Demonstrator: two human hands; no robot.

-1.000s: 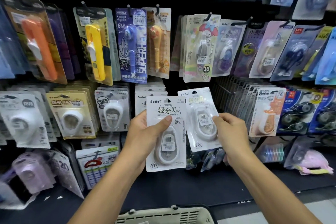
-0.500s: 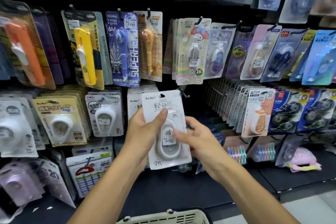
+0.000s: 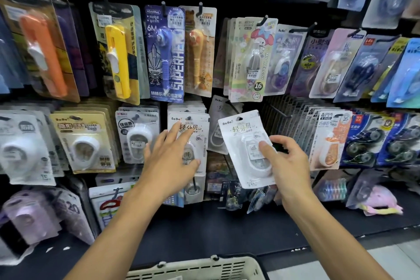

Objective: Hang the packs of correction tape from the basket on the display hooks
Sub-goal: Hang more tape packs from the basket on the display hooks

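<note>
Your right hand (image 3: pixel 287 166) pinches a white correction tape pack (image 3: pixel 247 150), thumb on its blister. The pack stands roughly upright, long axis leaning a little left, its hang hole at the top. Your left hand (image 3: pixel 169 161) lies spread and flat on the front pack of the matching hung stack (image 3: pixel 193 120), just left of the held one. The nearest free hook seems to sit up and left, between both hands, so your right hand is nearer. The basket (image 3: pixel 204 268) sits below.
</note>
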